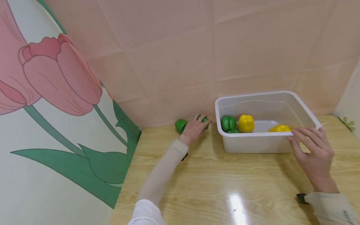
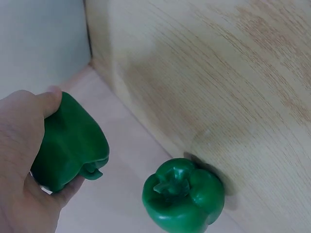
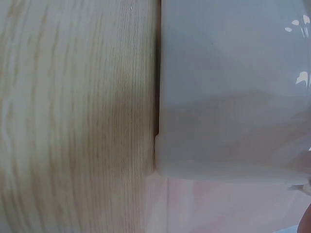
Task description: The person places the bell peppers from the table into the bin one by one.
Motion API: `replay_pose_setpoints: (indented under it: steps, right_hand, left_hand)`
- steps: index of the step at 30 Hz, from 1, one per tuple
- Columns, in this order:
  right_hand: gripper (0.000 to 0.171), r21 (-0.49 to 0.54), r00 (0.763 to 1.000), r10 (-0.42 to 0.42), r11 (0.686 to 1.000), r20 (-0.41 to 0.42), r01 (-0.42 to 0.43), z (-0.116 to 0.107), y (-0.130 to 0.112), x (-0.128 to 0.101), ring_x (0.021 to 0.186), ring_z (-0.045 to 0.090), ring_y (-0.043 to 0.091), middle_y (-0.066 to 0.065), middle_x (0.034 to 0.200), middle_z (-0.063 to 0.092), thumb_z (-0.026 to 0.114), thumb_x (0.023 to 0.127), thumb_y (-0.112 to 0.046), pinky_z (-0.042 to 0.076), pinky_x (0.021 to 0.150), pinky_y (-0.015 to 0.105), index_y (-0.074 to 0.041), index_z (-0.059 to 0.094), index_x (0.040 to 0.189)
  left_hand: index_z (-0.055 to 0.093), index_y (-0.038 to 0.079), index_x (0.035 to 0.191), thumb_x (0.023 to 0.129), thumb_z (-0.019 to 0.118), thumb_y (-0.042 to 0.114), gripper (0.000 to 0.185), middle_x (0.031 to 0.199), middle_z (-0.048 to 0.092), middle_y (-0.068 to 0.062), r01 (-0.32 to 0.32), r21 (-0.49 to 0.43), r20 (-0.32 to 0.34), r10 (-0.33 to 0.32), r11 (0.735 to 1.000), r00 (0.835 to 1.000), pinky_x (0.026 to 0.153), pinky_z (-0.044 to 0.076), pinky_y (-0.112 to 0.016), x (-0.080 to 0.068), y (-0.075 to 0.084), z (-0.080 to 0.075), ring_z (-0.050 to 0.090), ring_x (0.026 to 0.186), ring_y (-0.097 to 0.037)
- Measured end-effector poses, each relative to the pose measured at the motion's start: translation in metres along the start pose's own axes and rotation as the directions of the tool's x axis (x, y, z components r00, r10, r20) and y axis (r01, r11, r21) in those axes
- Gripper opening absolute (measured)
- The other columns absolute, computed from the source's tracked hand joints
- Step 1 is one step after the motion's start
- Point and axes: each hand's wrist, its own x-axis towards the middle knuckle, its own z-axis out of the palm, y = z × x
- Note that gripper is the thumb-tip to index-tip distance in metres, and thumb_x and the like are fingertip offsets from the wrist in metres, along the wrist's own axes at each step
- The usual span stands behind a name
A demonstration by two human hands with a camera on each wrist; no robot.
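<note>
My left hand (image 1: 194, 128) grips a green bell pepper (image 2: 73, 141) just left of the plastic bin, its fingers and thumb round the sides. A second green bell pepper (image 1: 181, 125) rests on the table to the left of that hand; its stem end shows in the left wrist view. At the front right corner of the white bin (image 1: 256, 143), my right hand (image 1: 315, 153) holds the rim, thumb outside and fingers over the edge. Inside the bin lie green bell peppers (image 1: 228, 123) at the left, one yellow bell pepper (image 1: 246, 123) beside them and another yellow pepper (image 1: 279, 128) nearer the right hand.
The wooden table (image 1: 213, 187) ends at a pink cloth-like backdrop (image 1: 174, 62) behind the bin. A wall with painted tulips (image 1: 64, 75) stands on the left. In the right wrist view the bin's side wall (image 3: 233, 97) fills much of the picture.
</note>
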Motion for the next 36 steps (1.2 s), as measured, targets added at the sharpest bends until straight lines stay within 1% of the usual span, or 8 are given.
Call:
replay_pose_setpoints:
  steps: [6,13,20,23,29,32,34,36]
  right_hand:
    - [0.027,-0.001,1.000,-0.002,1.000,0.001,0.002,0.000,0.002,0.000,0.105,0.074,0.034,0.021,0.101,0.081,0.088,0.089,-0.025,0.047,0.113,0.043,0.001,0.085,0.095]
    - [0.027,0.001,1.000,0.007,1.000,0.006,-0.007,0.000,0.004,-0.001,0.106,0.074,0.033,0.021,0.101,0.081,0.088,0.089,-0.024,0.047,0.114,0.044,0.001,0.085,0.095]
    - [0.026,0.002,1.000,0.008,1.000,0.013,-0.008,0.000,0.006,-0.001,0.106,0.074,0.032,0.020,0.102,0.081,0.088,0.089,-0.024,0.047,0.114,0.044,0.001,0.085,0.095]
    - [0.026,0.002,1.000,0.008,1.000,0.014,-0.008,0.000,0.007,-0.001,0.106,0.074,0.032,0.020,0.102,0.081,0.088,0.089,-0.024,0.046,0.114,0.043,0.001,0.085,0.096]
    - [0.027,-0.007,1.000,0.009,1.000,0.016,-0.009,-0.002,0.008,-0.003,0.108,0.074,0.031,0.019,0.102,0.081,0.087,0.090,-0.026,0.047,0.114,0.045,0.000,0.085,0.096]
    - [0.027,-0.009,1.000,0.009,1.000,0.016,-0.009,-0.003,0.008,-0.003,0.108,0.074,0.032,0.019,0.103,0.081,0.087,0.090,-0.026,0.047,0.115,0.048,0.000,0.085,0.096]
    - [0.027,-0.009,1.000,0.006,1.000,0.016,-0.006,-0.003,0.009,-0.004,0.108,0.074,0.032,0.019,0.103,0.081,0.087,0.090,-0.026,0.047,0.116,0.049,0.000,0.085,0.096]
    - [0.027,-0.009,1.000,0.006,1.000,0.016,-0.006,-0.002,0.009,-0.004,0.108,0.074,0.033,0.019,0.103,0.081,0.087,0.090,-0.026,0.046,0.116,0.050,0.000,0.085,0.096]
  left_hand:
    - [0.055,0.030,0.152,0.106,0.062,0.044,0.048,0.162,0.047,-0.005,-0.034,0.009,-0.041,0.034,0.999,0.999,0.101,0.060,-0.046,-0.004,0.001,-0.005,0.047,0.147,-0.032]
    - [0.053,0.026,0.155,0.107,0.060,0.043,0.051,0.165,0.045,-0.002,-0.056,-0.001,-0.052,0.056,0.998,0.997,0.109,0.055,-0.049,-0.008,0.002,-0.010,0.045,0.149,-0.034]
    - [0.055,0.025,0.154,0.104,0.070,0.038,0.054,0.161,0.050,-0.004,-0.052,-0.062,-0.096,0.046,0.997,0.994,0.115,0.051,-0.047,-0.009,-0.001,-0.017,0.050,0.146,-0.038]
    - [0.057,0.024,0.152,0.103,0.071,0.037,0.052,0.159,0.052,-0.005,-0.061,-0.077,-0.116,0.051,0.995,0.992,0.113,0.052,-0.046,-0.009,-0.002,-0.020,0.052,0.143,-0.038]
    - [0.061,0.025,0.148,0.105,0.067,0.041,0.047,0.158,0.052,-0.005,-0.085,-0.072,-0.142,0.074,0.994,0.987,0.102,0.059,-0.043,-0.011,-0.002,-0.025,0.054,0.139,-0.038]
    - [0.061,0.025,0.147,0.105,0.066,0.043,0.046,0.157,0.052,-0.005,-0.095,-0.050,-0.172,0.085,0.994,0.981,0.102,0.059,-0.041,-0.013,-0.003,-0.025,0.056,0.137,-0.038]
    - [0.062,0.025,0.147,0.104,0.068,0.042,0.046,0.156,0.053,-0.005,-0.100,-0.053,-0.196,0.088,0.994,0.977,0.102,0.059,-0.041,-0.014,-0.003,-0.026,0.057,0.136,-0.038]
    - [0.062,0.026,0.147,0.105,0.065,0.044,0.046,0.156,0.053,-0.004,-0.097,-0.042,-0.205,0.087,0.994,0.975,0.101,0.060,-0.040,-0.015,-0.004,-0.027,0.057,0.136,-0.039]
